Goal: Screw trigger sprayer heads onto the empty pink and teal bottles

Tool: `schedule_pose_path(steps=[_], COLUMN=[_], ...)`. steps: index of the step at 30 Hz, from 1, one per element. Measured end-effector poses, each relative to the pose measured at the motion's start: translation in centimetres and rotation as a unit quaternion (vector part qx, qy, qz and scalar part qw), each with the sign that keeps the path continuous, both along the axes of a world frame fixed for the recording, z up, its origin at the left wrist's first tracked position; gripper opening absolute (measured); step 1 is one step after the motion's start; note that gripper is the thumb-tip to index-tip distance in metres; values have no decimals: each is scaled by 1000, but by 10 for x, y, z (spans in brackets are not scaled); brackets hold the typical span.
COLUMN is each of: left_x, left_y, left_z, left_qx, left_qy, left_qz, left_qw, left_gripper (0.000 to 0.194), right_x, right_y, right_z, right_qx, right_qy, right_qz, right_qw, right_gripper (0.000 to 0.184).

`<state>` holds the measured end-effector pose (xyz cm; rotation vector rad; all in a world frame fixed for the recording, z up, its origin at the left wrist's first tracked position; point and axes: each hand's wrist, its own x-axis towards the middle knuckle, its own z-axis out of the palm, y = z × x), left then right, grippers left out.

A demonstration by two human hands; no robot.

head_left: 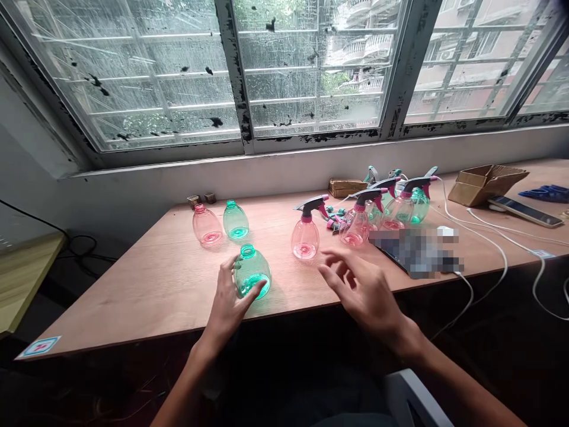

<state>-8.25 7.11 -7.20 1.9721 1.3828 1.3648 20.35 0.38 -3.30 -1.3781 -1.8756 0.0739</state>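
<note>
The left hand (229, 296) is gripping a green bottle (255, 276) near the front edge of the surface (146, 284), its thumb lying across the front and its fingers curling round the left side. This grip is probably steadying the light, rounded body while leaving the open neck free at the top.

The right hand (368, 290) is holding nothing; it is hovering beside a pink spray bottle (305, 240), palm turned inward, fingers loosely bent and apart from the thumb. That half-curled shape would suit closing on something small.

Behind the gripped bottle, another green bottle (236, 220) and a pink bottle (207, 225) are standing upright side by side, both without spray heads. They are sitting on the left, probably so that they stay apart from the bottles with heads.

On the right, more pink spray bottles (354, 225) are standing close together, and loose spray parts (335, 220) are lying among them, seemingly within the right hand's reach. A blurred dark object (413, 252) is lying in front of this group, and white cables (489, 234) are trailing over the edge, where they could snag a sleeve or a bottle.
</note>
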Motion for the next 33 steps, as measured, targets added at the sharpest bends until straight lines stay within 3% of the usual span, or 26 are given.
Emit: schedule_pose_path(steps=[3,6,8,12,17,21,27,33], left_x=[0,1,2,3,1,-3,-6,-5], left_y=[-2,-4,-5,-5,-4,0,4,2], left_z=[1,2,3,3,2,-3,-7,-4], left_qx=[28,46,52,62,50,27,-33,-50], left_qy=[55,93,106,115,110,72,22,26], left_qz=[13,30,34,40,28,3,-33,-36], left_qw=[998,994,992,991,992,997,999,998], left_gripper=[67,67,68,69,71,74,75,74], right_x=[-12,-24,-31,-43,-49,-41,-20,-5], right_y=[48,89,113,166,219,227,217,252], right_z=[-4,-7,-6,3,6,-1,-17,-15], right_qx=[-129,-164,-183,-242,-254,-240,-148,-179], right_qy=[-55,-95,-94,-67,-46,-41,-58,-98], right_qz=[-76,-125,-123,-127,-121,-110,-175,-256], right_qw=[987,974,971,960,958,964,972,945], right_gripper=[58,91,100,94,95,93,51,34])
